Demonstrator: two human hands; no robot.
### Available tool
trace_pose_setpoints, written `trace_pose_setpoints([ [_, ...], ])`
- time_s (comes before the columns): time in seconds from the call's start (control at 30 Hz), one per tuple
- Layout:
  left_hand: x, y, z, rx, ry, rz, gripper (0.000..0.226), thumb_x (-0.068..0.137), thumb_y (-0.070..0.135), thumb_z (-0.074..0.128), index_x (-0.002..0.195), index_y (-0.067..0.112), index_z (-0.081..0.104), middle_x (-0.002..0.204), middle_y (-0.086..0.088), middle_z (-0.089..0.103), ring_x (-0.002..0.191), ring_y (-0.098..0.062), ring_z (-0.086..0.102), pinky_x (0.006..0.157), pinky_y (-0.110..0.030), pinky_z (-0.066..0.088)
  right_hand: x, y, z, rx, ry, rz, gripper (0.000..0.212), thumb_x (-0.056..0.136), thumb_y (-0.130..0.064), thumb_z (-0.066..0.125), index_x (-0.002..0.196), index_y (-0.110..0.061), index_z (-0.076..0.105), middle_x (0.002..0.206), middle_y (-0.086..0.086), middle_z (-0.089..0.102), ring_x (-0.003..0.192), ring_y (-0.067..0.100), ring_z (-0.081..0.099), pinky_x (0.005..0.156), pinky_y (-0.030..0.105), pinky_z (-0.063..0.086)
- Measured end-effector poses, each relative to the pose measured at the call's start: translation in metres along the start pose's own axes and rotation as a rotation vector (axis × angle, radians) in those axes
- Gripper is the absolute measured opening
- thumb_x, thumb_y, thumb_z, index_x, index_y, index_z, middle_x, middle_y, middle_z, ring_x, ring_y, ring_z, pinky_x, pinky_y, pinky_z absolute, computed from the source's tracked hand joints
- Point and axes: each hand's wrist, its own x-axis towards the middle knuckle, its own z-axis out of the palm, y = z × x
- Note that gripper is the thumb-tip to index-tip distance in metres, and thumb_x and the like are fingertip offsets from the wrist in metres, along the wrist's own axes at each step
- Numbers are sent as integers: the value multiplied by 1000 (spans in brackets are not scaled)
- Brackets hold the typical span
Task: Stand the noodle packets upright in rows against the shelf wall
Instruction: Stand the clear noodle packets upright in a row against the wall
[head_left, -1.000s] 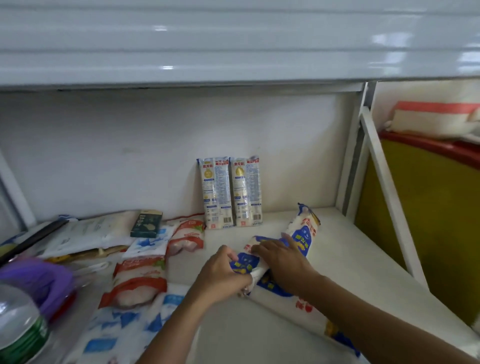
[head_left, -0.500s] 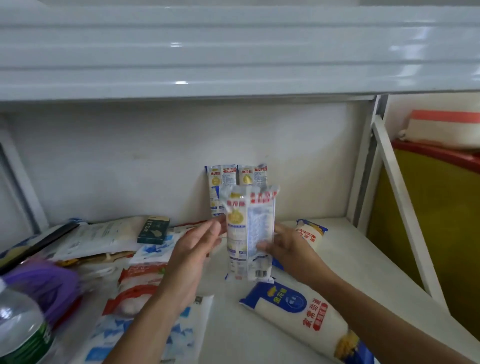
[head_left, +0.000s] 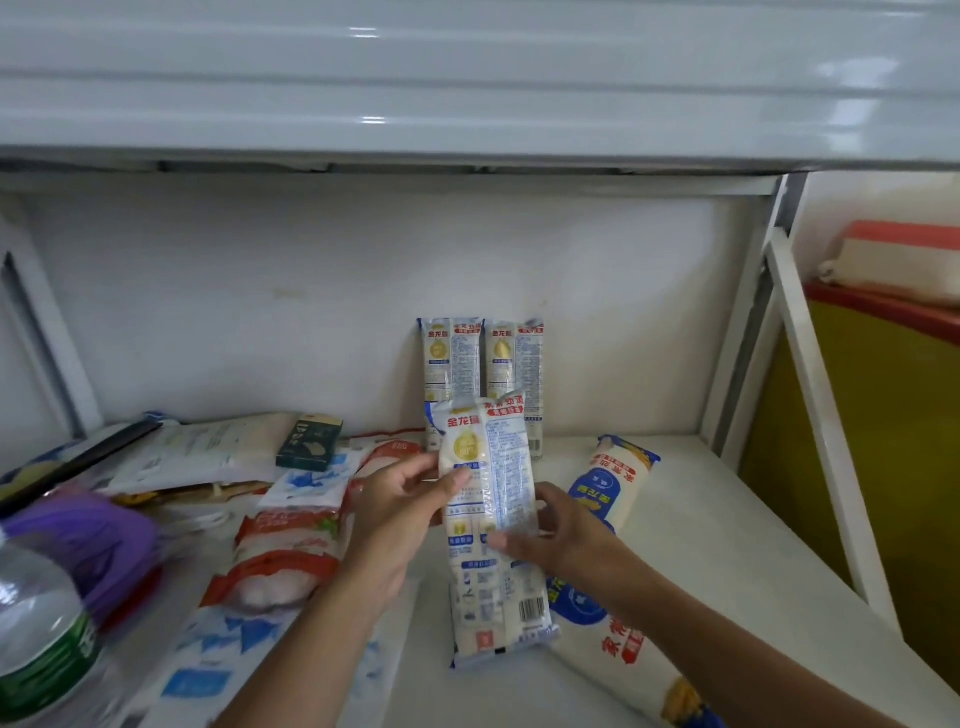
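White noodle packet (head_left: 491, 499) pinched by left fingers (head_left: 448, 482) and right fingers (head_left: 514, 545).

Left hand (head_left: 400, 499) and right hand (head_left: 561, 530) gripping noodle packet (head_left: 493, 499) upright, two packets (head_left: 467, 364) against shelf wall (head_left: 260, 312)

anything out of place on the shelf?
Yes. The blue packet lies flat to the right of the two standing packets, not upright against the wall. Red bags lie jumbled at left. Left hand and right hand grip the held packet, not yet in the row.

金龙鱼 — on held noodle packet (head_left: 493, 582)
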Motion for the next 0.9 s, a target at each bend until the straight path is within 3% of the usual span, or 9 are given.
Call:
trace_pose_setpoints([
  [0.1, 0, 1, 4, -48, 37, 18, 27, 83, 15, 81, 109, 15, 76, 101, -5, 81, 95, -25, 77, 95, -51, 58, 1, 3, 10, 20, 50, -10, 47, 82, -35, 83, 121, -24, 59, 101, -9, 80, 88, 7, 78, 71, 25, 64],
  [0.2, 4, 7, 6, -150, 88, 35, 35, 85, 17, 78, 120, 20, 72, 103, -3, 80, 92, -19, 77, 87, -41, 59, 1, -6, 3, 91, 79, -66, 39, 87, -29, 80, 121, -21, 63, 101, -6, 81, 90, 12, 79, 74, 29, 64],
  [0.3, 15, 13, -2, -191, 152, 58, 37, 93, 18, 69, 128, 30, 67, 103, -2, 80, 86, -14, 73, 78, -35, 57, 11, -20, -18, 211, 121, -133, 31, 92, -20, 73, 121, -15, 62, 104, 6, 81, 91, 23, 79, 74, 38, 65],
  [0.43, 29, 10, -15, -95, 162, 48, 33, 100, 19, 61, 128, 36, 65, 102, 3, 79, 91, -16, 74, 69, -31, 58, 59, -20, -62, 355, 345, -242, 35, 96, -16, 68, 129, -17, 57, 113, 10, 77, 98, 31, 77, 81, 58, 62],
  [0.53, 37, 4, -13, -62, 121, -11, 26, 101, 23, 60, 120, 39, 66, 105, 2, 78, 95, -23, 74, 71, -35, 60, 107, -11, -97, 456, 513, -277, 41, 97, -14, 65, 136, -15, 53, 117, 9, 75, 100, 27, 77, 77, 50, 65],
  [0.63, 46, -1, -5, -79, 87, -63, 24, 99, 24, 62, 121, 28, 68, 106, -5, 77, 89, -25, 74, 70, -37, 59, 145, 2, -125, 365, 580, -321, 44, 100, -14, 63, 141, -18, 48, 123, 8, 71, 104, 23, 75, 79, 46, 64],
  [0.77, 55, -5, 13, -99, 13, -101, 20, 96, 28, 64, 115, 24, 66, 107, -9, 74, 80, -23, 74, 64, -36, 58, 179, 16, -137, 218, 602, -327, 43, 100, -16, 63, 140, -15, 47, 122, 8, 69, 104, 20, 72, 66, 24, 62],
  [0.9, 58, -10, 25, -40, -72, -147, 35, 85, 43, 66, 114, 24, 63, 110, -9, 71, 81, -22, 75, 64, -33, 60, 207, 35, -143, 148, 610, -287, 36, 100, -16, 64, 134, -14, 51, 121, 10, 69, 104, 23, 71, 84, 45, 63],
])
